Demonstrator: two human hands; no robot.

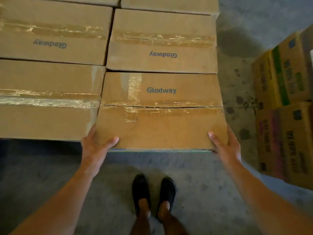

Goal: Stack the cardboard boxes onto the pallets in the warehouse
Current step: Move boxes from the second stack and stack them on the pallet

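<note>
A taped brown cardboard box marked "Glodway" (160,112) lies at the near right corner of a layer of like boxes. My left hand (94,146) grips its near left corner, thumb on the top face and fingers hidden down the side. At the near right corner my right hand (225,146) holds it the same way, thumb on top. The box sits level with its neighbours: one on its left (49,99), one behind (162,41), another at the back left (52,31). The pallet under the stack is hidden.
Printed cartons with green and purple bands (286,106) stand stacked on the right, a strip of stained concrete floor (237,102) between them and the stack. My two feet in black shoes (154,194) stand on the floor just before the held box.
</note>
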